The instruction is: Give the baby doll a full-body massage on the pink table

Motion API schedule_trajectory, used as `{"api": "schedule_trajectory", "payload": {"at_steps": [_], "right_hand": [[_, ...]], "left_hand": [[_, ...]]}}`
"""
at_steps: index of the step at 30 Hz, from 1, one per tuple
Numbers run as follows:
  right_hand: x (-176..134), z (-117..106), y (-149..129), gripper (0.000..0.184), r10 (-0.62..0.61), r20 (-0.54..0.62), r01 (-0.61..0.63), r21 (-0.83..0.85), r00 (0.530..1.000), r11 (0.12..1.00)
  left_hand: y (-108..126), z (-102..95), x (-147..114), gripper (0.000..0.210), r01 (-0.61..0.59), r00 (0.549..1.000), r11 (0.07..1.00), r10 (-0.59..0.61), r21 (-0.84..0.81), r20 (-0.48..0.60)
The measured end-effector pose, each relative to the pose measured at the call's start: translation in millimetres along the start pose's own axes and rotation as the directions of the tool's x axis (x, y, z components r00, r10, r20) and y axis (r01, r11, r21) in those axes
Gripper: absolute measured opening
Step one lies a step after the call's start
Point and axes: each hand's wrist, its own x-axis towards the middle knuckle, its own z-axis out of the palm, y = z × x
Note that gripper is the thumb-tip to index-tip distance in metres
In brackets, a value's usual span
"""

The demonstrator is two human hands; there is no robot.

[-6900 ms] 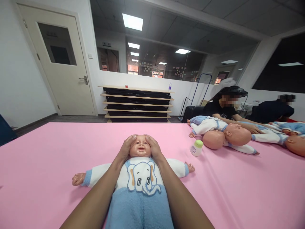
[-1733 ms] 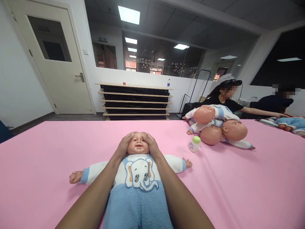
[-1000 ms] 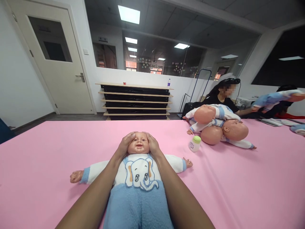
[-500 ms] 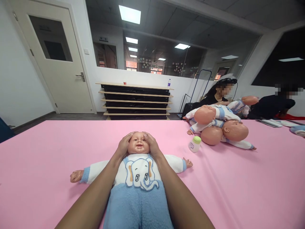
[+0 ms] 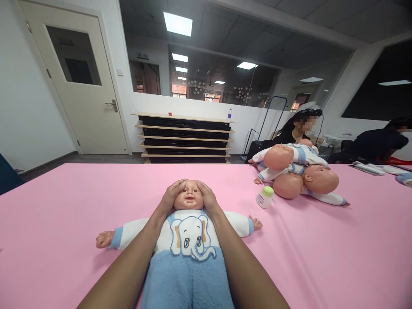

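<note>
A baby doll (image 5: 189, 238) lies on its back on the pink table, face up with both arms spread wide. It wears a white top with an elephant on the chest and blue fleece trousers. My left hand (image 5: 172, 196) cups the left side of its head, the fingers lying over the brow and temple. On the other side, my right hand (image 5: 207, 196) presses against the temple and cheek. Between them the doll's face (image 5: 189, 198) stays visible; its ears are hidden under my palms. A small white jar with a green lid (image 5: 265, 198) stands to the right of the doll.
Several similar dolls (image 5: 289, 185) are heaped at the table's back right. Behind them sits a person (image 5: 291, 124) wearing a head device; another person (image 5: 380, 141) leans over farther right. The pink tabletop (image 5: 64, 206) stretches around the doll. Stacked shelving (image 5: 186, 139) stands by the wall.
My left fingers have slid slightly inward over the doll's brow, while my right fingers have shifted a little outward. Beyond the heap, a doll near the seated person has dropped lower. The view has shifted slightly.
</note>
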Motion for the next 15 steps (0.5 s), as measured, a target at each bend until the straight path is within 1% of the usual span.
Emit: {"api": "schedule_trajectory", "payload": {"at_steps": [5, 8, 11, 15], "right_hand": [[5.8, -2.4, 7.1, 0.036, -0.017, -0.073, 0.015, -0.028, 0.997, 1.0], [6.3, -3.4, 8.3, 0.034, -0.019, -0.087, 0.016, -0.039, 0.996, 0.999], [4.8, -3.3, 6.8, 0.036, -0.017, -0.075, 0.014, -0.04, 0.997, 0.999], [0.8, -1.1, 2.3, 0.039, -0.015, -0.021, 0.015, -0.027, 1.0, 1.0]], "left_hand": [[-2.2, -2.8, 2.9, 0.05, 0.01, 1.0, 1.0, -0.01, 0.018, 0.027], [-2.8, -3.0, 3.9, 0.052, 0.005, 1.0, 1.0, -0.005, 0.022, 0.008], [-3.6, -3.0, 5.0, 0.051, -0.016, 0.999, 0.999, 0.017, 0.039, -0.03], [-4.9, -3.2, 6.7, 0.047, -0.043, 0.997, 0.997, 0.046, 0.06, -0.067]]}}
